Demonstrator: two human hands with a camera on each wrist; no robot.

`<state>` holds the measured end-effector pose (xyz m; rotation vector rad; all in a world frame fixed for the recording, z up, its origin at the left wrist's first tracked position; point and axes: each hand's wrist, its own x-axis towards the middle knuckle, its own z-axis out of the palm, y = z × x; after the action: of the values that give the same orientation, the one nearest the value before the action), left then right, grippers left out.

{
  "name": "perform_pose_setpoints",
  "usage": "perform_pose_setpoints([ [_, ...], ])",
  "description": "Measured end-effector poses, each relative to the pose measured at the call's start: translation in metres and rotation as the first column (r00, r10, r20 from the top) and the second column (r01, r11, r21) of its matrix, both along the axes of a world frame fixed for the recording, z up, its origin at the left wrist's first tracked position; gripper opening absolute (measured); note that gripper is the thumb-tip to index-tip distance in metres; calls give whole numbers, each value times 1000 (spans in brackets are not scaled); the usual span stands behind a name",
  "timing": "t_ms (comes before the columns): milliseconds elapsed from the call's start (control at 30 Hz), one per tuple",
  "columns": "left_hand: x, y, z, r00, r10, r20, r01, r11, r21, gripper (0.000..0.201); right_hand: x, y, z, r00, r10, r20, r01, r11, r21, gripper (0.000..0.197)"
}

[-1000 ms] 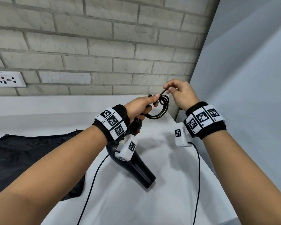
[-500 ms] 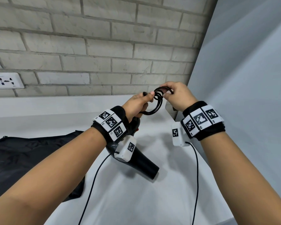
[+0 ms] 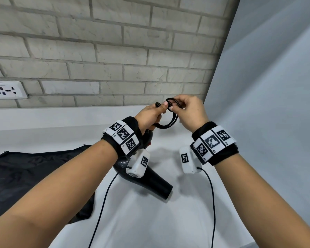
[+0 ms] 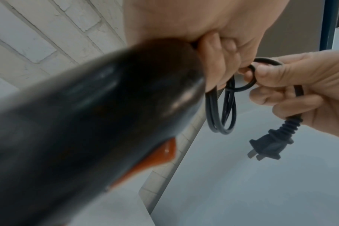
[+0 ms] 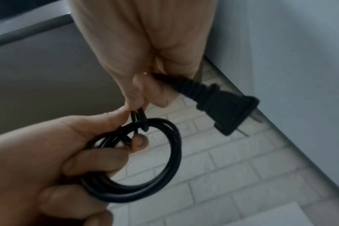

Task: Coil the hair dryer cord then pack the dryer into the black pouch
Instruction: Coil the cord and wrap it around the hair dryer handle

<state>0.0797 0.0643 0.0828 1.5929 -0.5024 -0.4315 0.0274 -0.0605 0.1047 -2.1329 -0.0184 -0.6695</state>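
Hands meet up in the air above the white desk [image 3: 150,221], close to its far right corner by the brick wall [image 3: 115,56]. The left hand [image 3: 149,115] curls its fingers around the black cord [image 3: 168,125], which is wound into a small ring of loops. That same hand also grips the end of the hair dryer [image 3: 150,181] handle, so the dryer hangs down from it with its round nose pointing low and toward the person. An orange switch [image 4: 157,157] shows on the dryer's handle in the left wrist view.

The right hand [image 3: 190,111] pinches a small loop of the cord between thumb and fingertip, right where it crosses the ring. Its other fingers are curled around the last bit of cord. The plug [image 5: 228,110] sticks out below that hand, with its two flat metal pins pointing away and touching nothing.

The black pouch [image 3: 25,178] lies flat at the left side of the desk, well apart from both hands. I cannot tell if it is open.

A white wall socket [image 3: 6,90] sits on the brick wall, far to the left. Both wrists wear black bands with black and white square patterns, and a thin black wire hangs from each small white box under the wrists.
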Motion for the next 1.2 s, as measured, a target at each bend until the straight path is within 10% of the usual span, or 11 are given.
perform_pose_setpoints([
  [367, -1, 7, -1, 1000, -9, 29, 8, 999, 42, 41, 2, -10, -1, 969, 240, -59, -218, 941, 259, 31],
  [800, -5, 4, 3, 999, -53, 5, 53, 995, -79, 32, 6, -4, -4, 964, 265, -10, -258, 946, 194, 14],
  [1033, -8, -1, -2, 997, -5, 71, 4, 1000, 20, 30, 4, 0, 18, 989, -53, -137, 12, 958, -285, 40],
  [1200, -9, -1, 2, 993, 9, 121, -15, 999, 47, 27, 10, 6, 15, 999, -31, -42, 27, 996, -89, 38],
])
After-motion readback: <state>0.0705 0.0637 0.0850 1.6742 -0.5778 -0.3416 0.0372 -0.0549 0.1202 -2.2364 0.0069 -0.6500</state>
